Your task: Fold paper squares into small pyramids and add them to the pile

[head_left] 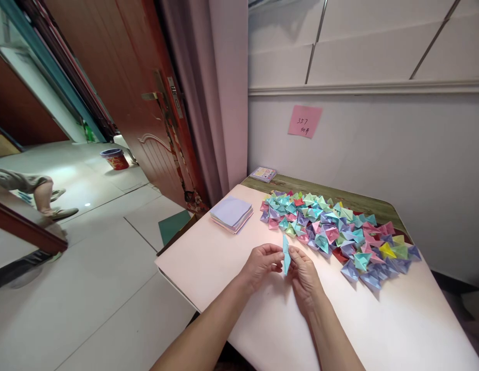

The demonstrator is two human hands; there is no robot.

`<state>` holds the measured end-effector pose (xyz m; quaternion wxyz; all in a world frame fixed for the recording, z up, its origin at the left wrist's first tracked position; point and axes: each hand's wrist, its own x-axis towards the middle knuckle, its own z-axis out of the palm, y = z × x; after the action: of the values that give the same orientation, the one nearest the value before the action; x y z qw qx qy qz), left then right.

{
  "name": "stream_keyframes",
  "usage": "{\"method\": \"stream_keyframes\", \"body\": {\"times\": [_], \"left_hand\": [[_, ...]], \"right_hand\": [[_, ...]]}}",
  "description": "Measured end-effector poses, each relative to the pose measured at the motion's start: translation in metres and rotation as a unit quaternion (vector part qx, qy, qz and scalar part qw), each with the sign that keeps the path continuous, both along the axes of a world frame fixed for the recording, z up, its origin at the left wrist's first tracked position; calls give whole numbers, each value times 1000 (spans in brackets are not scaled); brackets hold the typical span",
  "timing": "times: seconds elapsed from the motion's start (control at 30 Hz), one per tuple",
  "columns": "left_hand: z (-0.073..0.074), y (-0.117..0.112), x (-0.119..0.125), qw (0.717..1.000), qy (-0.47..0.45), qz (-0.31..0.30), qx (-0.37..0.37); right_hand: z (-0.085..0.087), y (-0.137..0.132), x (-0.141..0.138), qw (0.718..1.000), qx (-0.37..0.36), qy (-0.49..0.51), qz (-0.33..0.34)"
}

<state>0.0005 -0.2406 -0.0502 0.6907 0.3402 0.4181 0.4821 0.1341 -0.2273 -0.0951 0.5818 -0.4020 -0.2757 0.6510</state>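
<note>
Between my two hands, a little above the table, is a light blue piece of folded paper (286, 256), narrow and pointed at its upper and lower ends. My left hand (263, 264) pinches its left side with thumb and fingertips. On the other side, my right hand (302, 270) grips the paper's right edge, thumb near the middle. Just beyond the hands spreads a heap of folded paper boats (320, 219) in blue, purple, pink, green, yellow and red. A stack of square paper sheets (231, 212), lilac on top, lies to the left.
The pale tabletop (208, 263) meets a wall with a pink note (304, 121). A small pack of printed paper (263, 173) rests at the back corner. Left are an open wooden door (127, 93), a red bucket (115, 158) and a person's leg (44, 198).
</note>
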Motion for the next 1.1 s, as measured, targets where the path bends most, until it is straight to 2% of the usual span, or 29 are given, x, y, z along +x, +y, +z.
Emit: {"method": "stream_keyframes", "body": {"times": [0.13, 0.23, 0.4, 0.6, 0.63, 0.7, 0.77, 0.83, 0.97, 1.1], "left_hand": [[1, -2, 3, 999, -6, -16, 31], [2, -2, 5, 999, -4, -20, 48], [3, -3, 5, 998, -11, -27, 49], [-1, 0, 4, 998, -28, -39, 42], [-2, 1, 4, 999, -8, -26, 47], [-6, 3, 3, 994, 65, 41, 74], [-9, 5, 2, 974, 153, 120, 120], [-11, 6, 0, 956, 207, 140, 155], [-11, 6, -3, 975, 170, 53, 136], [-13, 4, -7, 997, 68, -27, 37]], "right_hand": [[3, -2, -1, 995, -25, 94, 18], [0, -1, -1, 991, -39, 123, 21], [-6, -2, -2, 995, -34, 98, 8], [-2, -1, -1, 998, -11, 68, 8], [-1, -1, -1, 999, -4, 51, 5], [1, -1, -1, 999, 20, -9, -23], [3, -2, -2, 992, 57, -93, -71], [4, -4, -4, 975, 97, -168, -112], [4, -6, -7, 946, 146, -237, -167], [4, -9, -6, 913, 186, -304, -198]]}}
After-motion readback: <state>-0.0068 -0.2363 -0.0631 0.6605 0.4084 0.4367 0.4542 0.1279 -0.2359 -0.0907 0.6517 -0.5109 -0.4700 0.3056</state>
